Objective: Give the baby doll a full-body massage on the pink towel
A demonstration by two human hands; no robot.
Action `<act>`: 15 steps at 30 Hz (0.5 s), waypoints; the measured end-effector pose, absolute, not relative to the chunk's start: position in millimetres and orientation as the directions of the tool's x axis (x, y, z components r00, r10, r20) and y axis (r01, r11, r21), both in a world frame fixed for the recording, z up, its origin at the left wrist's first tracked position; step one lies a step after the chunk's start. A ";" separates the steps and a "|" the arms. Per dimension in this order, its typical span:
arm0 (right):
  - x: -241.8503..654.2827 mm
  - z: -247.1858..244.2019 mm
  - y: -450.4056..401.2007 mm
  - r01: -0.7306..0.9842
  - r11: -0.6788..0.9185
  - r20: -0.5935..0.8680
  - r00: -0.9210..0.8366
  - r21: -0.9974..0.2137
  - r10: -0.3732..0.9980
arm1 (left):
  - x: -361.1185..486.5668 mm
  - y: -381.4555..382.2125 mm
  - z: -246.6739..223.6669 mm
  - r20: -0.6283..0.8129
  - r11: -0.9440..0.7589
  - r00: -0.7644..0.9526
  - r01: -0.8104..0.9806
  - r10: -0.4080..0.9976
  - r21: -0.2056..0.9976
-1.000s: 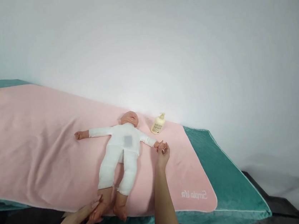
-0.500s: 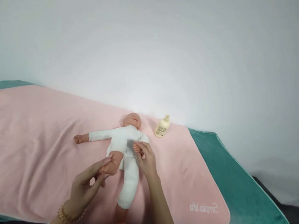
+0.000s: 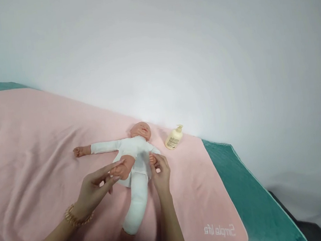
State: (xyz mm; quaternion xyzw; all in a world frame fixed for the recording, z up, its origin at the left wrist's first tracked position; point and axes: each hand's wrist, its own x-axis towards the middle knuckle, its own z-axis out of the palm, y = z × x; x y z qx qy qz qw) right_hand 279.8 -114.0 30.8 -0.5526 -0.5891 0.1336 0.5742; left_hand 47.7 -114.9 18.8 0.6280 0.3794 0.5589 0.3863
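Note:
A baby doll [image 3: 134,148] with a white cloth body lies on its back on a pink blanket [image 3: 194,194]. My left hand [image 3: 97,185], with a beaded bracelet at the wrist, grips the doll's raised foot [image 3: 122,170] between thumb and fingers. That leg is bent up over the belly. My right hand [image 3: 161,170] is closed around the doll's small hand [image 3: 152,159], near its side. The other leg [image 3: 137,204] stretches toward me, and its foot is dim at the lower edge. The doll's free arm [image 3: 104,146] reaches out to the left.
A pale yellow pump bottle [image 3: 173,138] stands on the blanket to the right of the doll's head. Beneath the blanket a green cover [image 3: 236,177] shows at the right and far left. A white wall [image 3: 153,59] rises behind.
My left hand has pushed the doll's foot up toward its belly. My right hand has shifted slightly right with the doll's hand. The view has tilted a little.

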 end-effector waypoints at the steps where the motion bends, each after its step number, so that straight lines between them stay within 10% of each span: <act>1: 284.6 33.2 -112.8 0.462 0.323 0.506 0.357 -0.826 0.785 | 42.6 -121.6 14.4 0.444 -0.452 0.110 0.070 0.889 0.889; 10: 343.0 27.3 -119.7 0.097 0.129 0.156 0.777 -0.987 0.609 | -2.5 -184.0 -28.9 0.618 -0.817 0.597 0.115 0.512 0.566; 15: 366.2 -5.6 -123.0 -0.049 0.198 0.084 0.787 -0.979 0.612 | -7.3 -204.4 -60.2 0.671 -0.878 0.588 0.157 0.451 0.453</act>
